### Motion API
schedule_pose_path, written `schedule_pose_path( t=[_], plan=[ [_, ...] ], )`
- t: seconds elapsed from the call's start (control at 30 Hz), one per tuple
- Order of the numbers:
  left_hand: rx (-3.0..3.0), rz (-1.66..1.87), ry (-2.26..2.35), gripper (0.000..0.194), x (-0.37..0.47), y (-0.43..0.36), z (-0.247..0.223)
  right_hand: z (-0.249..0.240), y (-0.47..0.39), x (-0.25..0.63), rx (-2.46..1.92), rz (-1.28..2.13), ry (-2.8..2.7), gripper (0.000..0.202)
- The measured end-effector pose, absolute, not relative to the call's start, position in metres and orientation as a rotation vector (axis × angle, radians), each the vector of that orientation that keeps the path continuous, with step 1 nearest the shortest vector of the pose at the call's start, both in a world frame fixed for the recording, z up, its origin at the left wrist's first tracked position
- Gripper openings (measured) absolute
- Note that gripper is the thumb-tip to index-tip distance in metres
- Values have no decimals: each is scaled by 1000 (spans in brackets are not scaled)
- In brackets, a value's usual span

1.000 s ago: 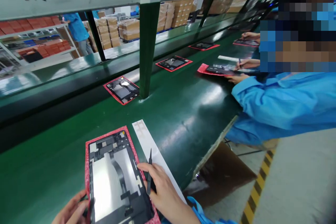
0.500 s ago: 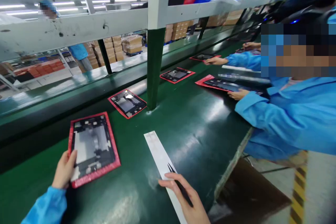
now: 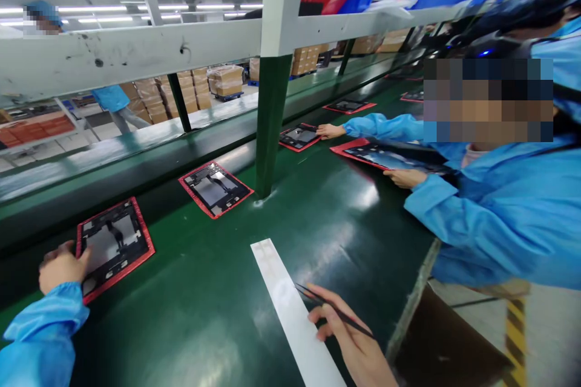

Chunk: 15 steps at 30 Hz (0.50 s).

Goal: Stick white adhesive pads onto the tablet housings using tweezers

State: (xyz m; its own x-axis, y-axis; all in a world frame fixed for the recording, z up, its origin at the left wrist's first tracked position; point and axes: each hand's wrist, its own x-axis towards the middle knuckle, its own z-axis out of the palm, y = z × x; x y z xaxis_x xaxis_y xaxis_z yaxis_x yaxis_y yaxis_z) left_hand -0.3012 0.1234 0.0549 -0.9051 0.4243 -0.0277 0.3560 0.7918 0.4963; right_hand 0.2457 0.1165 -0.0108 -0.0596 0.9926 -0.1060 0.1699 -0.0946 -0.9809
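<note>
My left hand is at the left edge of a tablet panel, thumb over its border and fingers round the side. This panel has a red wrap around its rim, a grey middle and a dark ribbon cable. In my right hand are thin black tweezers, gripped with their tips pointing up and left. Below those tips runs a long white strip, lying on the green bench with the hand beside it.
Another red-edged panel lies by the green post. Further right, a co-worker in a blue smock touches one panel and holds another. A white beam crosses above the bench.
My left hand has carried its panel left and away, toward the bench's far side. My right hand has shifted right, its tweezers lying flatter. The co-worker's far hand has come to a nearer panel.
</note>
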Motion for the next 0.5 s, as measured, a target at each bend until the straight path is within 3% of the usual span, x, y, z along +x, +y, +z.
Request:
schedule_pose_path(
  t=[0.13,0.23,0.5],
  plan=[
    [939,785,2477,28,-233,180,45,-15,125,241,-1352,1156,-1433,45],
    [965,757,2235,31,-173,236,22,-15,123,239,-1301,1148,-1475,38],
    [842,703,2332,32,-129,321,8,-12,123,242,-1241,1256,-1393,35]
  ],
)
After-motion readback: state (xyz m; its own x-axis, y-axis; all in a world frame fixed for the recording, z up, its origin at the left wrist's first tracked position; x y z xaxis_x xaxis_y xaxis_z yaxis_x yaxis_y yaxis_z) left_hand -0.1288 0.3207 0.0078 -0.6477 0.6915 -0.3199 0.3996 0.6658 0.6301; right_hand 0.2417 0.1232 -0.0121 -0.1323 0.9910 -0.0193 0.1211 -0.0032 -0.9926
